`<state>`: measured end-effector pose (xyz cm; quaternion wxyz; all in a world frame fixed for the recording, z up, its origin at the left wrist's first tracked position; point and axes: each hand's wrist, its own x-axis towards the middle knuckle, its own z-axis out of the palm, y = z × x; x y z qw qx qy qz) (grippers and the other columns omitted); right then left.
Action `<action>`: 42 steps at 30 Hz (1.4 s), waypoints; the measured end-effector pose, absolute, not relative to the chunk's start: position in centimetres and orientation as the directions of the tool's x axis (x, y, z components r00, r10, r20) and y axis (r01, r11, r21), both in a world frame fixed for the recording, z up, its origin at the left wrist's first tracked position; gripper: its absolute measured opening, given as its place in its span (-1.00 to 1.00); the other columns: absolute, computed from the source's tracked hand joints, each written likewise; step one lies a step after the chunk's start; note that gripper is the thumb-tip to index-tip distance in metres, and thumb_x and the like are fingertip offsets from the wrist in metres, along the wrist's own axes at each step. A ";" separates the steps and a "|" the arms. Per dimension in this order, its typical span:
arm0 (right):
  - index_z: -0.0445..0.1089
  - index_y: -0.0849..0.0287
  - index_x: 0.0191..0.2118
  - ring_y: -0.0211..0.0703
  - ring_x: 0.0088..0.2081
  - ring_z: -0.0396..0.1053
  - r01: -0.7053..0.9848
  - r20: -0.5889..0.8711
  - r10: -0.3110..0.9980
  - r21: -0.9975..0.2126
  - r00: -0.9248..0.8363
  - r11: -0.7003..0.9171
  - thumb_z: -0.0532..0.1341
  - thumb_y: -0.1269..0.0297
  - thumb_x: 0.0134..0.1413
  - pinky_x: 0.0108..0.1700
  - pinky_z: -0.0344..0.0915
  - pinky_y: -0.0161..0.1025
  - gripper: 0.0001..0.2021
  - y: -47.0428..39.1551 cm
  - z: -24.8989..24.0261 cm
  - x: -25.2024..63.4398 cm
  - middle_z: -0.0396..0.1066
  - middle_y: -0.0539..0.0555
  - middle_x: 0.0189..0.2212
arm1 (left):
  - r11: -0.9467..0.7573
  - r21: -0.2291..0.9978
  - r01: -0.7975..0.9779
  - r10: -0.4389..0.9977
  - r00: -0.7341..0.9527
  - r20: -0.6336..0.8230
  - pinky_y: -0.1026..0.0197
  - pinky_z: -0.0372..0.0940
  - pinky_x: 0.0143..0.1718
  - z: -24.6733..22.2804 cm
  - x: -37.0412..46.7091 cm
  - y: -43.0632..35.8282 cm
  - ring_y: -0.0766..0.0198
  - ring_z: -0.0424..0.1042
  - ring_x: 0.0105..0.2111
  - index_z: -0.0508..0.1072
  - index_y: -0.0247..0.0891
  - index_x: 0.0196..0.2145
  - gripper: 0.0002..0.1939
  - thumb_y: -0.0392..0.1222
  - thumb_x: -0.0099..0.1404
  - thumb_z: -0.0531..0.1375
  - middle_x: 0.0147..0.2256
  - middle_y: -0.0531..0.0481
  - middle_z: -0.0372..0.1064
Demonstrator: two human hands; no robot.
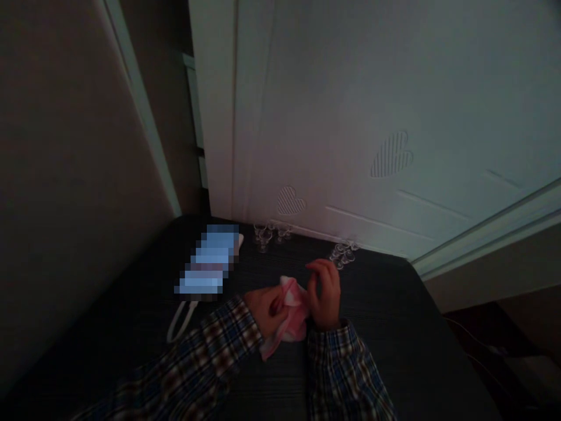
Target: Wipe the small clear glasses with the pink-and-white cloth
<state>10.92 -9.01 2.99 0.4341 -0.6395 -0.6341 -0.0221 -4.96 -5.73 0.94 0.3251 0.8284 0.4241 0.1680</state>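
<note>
Dark desk [368,362] open right of pink cloth [294,316], left hand [268,310] pinching cloth, right hand [325,295] loosely curled beside it.

Phone [208,260] at left on table [372,321], small glasses [264,235] behind cloth [293,310], door [333,128] behind glasses.

My view is dim overall | the pixelated phone screen [209,260] is the brightest patch | the white panel [342,117] catches soft grey light, source unseen | dark surface [372,310] sinks into shadow | my hands [265,310] look slightly soft
</note>
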 end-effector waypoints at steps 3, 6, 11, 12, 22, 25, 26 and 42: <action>0.37 0.09 -0.18 -0.18 -0.04 0.21 0.771 0.461 0.886 -0.578 0.036 0.270 -0.01 0.49 0.06 0.03 0.15 -0.13 -0.71 -7.4 2.9 10.3 0.30 0.07 -0.10 | -0.408 0.686 0.602 0.821 0.571 -0.012 0.32 -0.09 -0.52 0.5 -5.2 -5.5 0.40 0.11 -0.58 0.21 -0.29 -0.58 -0.83 -0.19 0.10 0.02 -0.62 0.10 0.13; 0.35 0.03 -0.09 -0.23 0.03 0.18 0.721 0.393 0.918 -0.623 -0.048 0.304 0.00 0.47 0.08 0.10 0.12 -0.16 -0.66 -5.2 3.1 9.9 0.27 0.03 -0.01 | -0.409 0.689 0.599 0.828 0.561 0.003 0.31 -0.09 -0.52 0.1 -5.4 -5.3 0.41 0.10 -0.60 0.20 -0.30 -0.62 -0.76 -0.12 0.12 0.02 -0.65 0.09 0.12; 0.35 -0.02 -0.04 -0.24 0.12 0.13 0.665 0.235 0.950 -0.679 -0.204 0.311 0.02 0.36 0.12 0.17 0.05 -0.15 -0.68 -1.8 2.9 9.1 0.19 0.00 0.10 | -0.379 0.728 0.572 0.841 0.541 0.013 0.29 -0.11 -0.53 0.0 -5.9 -5.1 0.39 0.14 -0.62 0.30 -0.31 -0.65 -0.62 -0.05 0.19 -0.05 -0.65 0.01 0.22; 0.35 -0.02 -0.04 -0.23 0.12 0.14 0.661 0.211 0.951 -0.684 -0.224 0.308 0.03 0.35 0.12 0.17 0.06 -0.14 -0.68 -1.3 2.8 8.8 0.19 0.00 0.10 | -0.368 0.741 0.562 0.845 0.534 0.015 0.28 -0.11 -0.54 0.1 -6.0 -5.1 0.39 0.14 -0.63 0.29 -0.31 -0.67 -0.58 -0.04 0.21 -0.07 -0.66 -0.01 0.23; 0.36 0.02 -0.05 -0.27 0.02 0.23 0.599 0.252 0.947 -0.734 -0.197 0.320 0.05 0.32 0.11 0.11 0.13 -0.19 -0.70 -0.2 1.2 7.8 0.30 0.04 -0.04 | -0.302 0.808 0.506 0.901 0.429 0.068 0.27 -0.14 -0.56 0.5 -5.7 -4.8 0.39 0.11 -0.67 0.20 -0.30 -0.77 -0.49 0.04 0.20 -0.03 -0.73 0.00 0.16; 0.36 0.03 -0.06 -0.28 -0.03 0.24 0.577 0.312 0.942 -0.749 -0.126 0.325 0.04 0.32 0.12 0.07 0.16 -0.24 -0.71 -1.2 1.9 7.8 0.28 0.04 -0.10 | -0.306 0.817 0.489 0.896 0.438 0.074 0.28 -0.16 -0.57 0.6 -5.6 -4.6 0.42 0.05 -0.69 0.20 -0.31 -0.77 -0.51 0.02 0.20 -0.01 -0.75 0.04 0.10; 0.37 0.04 -0.07 -0.28 -0.05 0.25 0.573 0.334 0.939 -0.755 -0.081 0.318 0.03 0.32 0.13 0.05 0.16 -0.24 -0.71 -1.7 2.3 7.9 0.28 0.05 -0.11 | -0.305 0.823 0.480 0.892 0.447 0.070 0.28 -0.17 -0.58 0.6 -5.6 -4.5 0.42 0.05 -0.69 0.21 -0.31 -0.77 -0.51 0.02 0.20 -0.02 -0.75 0.04 0.09; 0.14 0.20 -0.57 -0.38 -0.57 0.14 0.171 0.294 0.737 -0.955 0.608 0.240 -0.02 0.34 0.00 -0.49 0.11 -0.36 -0.82 -11.1 1.1 9.1 0.14 -0.06 -0.57 | -0.231 0.938 0.257 0.868 0.489 0.080 0.29 0.19 -0.35 0.2 -5.1 -4.1 0.28 0.36 -0.37 0.42 -0.34 -0.19 -0.68 -0.11 0.25 0.01 -0.32 -0.08 0.42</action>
